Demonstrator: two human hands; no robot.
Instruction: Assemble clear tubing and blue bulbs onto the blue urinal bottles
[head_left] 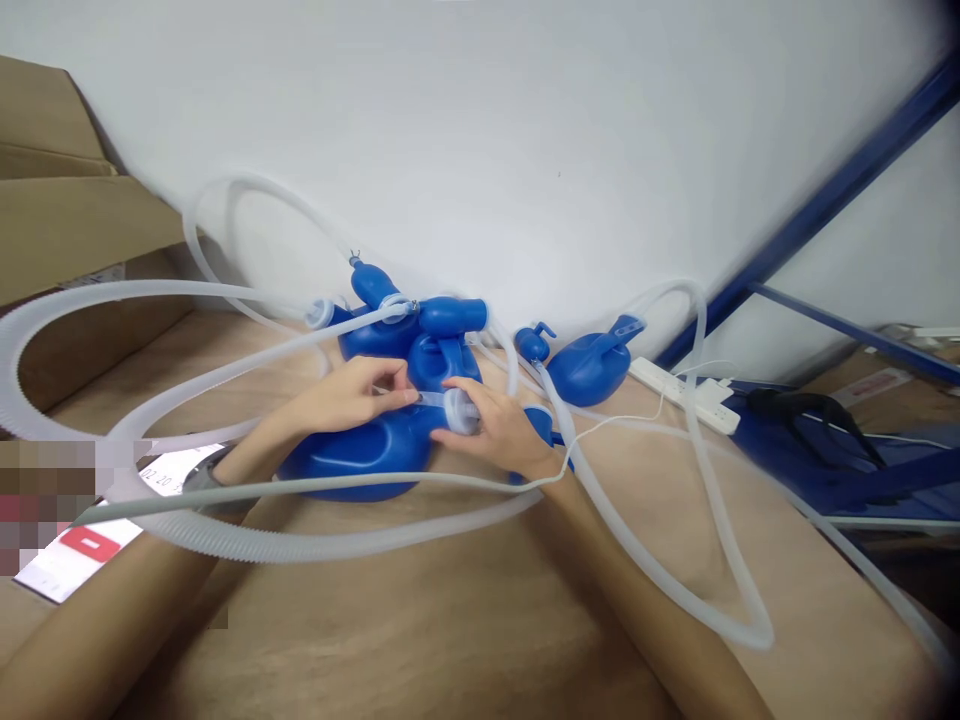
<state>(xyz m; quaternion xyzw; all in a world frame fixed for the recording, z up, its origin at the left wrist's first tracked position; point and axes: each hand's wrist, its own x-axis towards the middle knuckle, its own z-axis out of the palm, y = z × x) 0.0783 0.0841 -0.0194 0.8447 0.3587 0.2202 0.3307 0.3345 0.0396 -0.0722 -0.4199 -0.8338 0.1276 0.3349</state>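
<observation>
A blue plastic bottle (360,460) lies on its side below my hands. My right hand (495,425) is closed round a translucent white cap (460,411) at the bottle's mouth. From the cap a clear strap runs left, and its end is pinched between the thumb and finger of my left hand (360,390). Behind my hands stand more blue bottles (452,317) with white hoses attached. A ribbed white hose (285,545) curves below the bottle, and a thinner pale tube crosses over my forearms.
Farther right lies another blue bottle (589,370) beside a white power strip (686,395). Cardboard boxes (90,235) stand at the left, a lit phone screen (97,540) at lower left. A blue metal frame (847,205) rises at the right. Long hoses loop across the wooden table (390,640).
</observation>
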